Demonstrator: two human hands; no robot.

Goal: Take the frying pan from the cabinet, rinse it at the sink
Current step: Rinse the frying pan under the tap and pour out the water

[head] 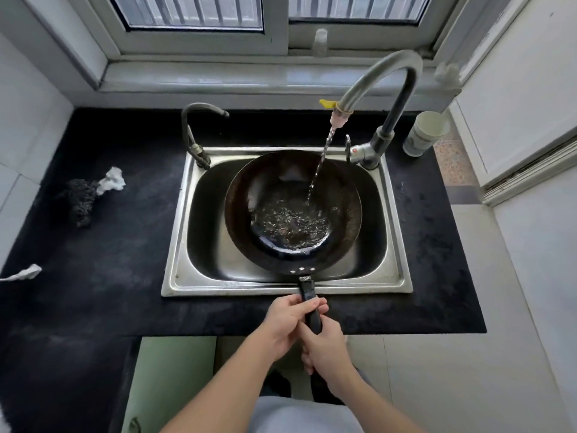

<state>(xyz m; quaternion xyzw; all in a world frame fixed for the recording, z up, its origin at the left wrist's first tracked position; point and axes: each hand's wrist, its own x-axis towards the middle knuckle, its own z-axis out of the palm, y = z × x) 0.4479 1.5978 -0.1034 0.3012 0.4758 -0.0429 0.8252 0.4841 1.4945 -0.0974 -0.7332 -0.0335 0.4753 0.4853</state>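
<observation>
Nearest me, two bare forearms (224,379) come up from the bottom edge and converge on one spot, the left angled in from the left and the right from the right. My left grip (285,323) is closed round the straight black handle (307,296), its fingers curled across the top. The right grip (326,345) sits just behind it, touching it, and is wrapped round the handle's near end with the back of the hand facing up.

Straight ahead of both grips, the dark round metal frying pan (293,210) sits inside the rectangular stainless steel sink (175,276). I cannot tell whether it rests on the basin floor. A thin stream of water (321,160) falls from the tall curved grey tap (390,76), ahead and to the right, and pools bubbling in the pan's bottom.

Ahead and to the left of the grips, a smaller grey tap (193,126) stands at the sink's far corner. Further left on the black worktop (93,276) lie a dark mesh scourer (79,198) and a crumpled white tissue (112,179), touching. Far right, a white paper cup (426,132) stands beside the tall tap.
</observation>
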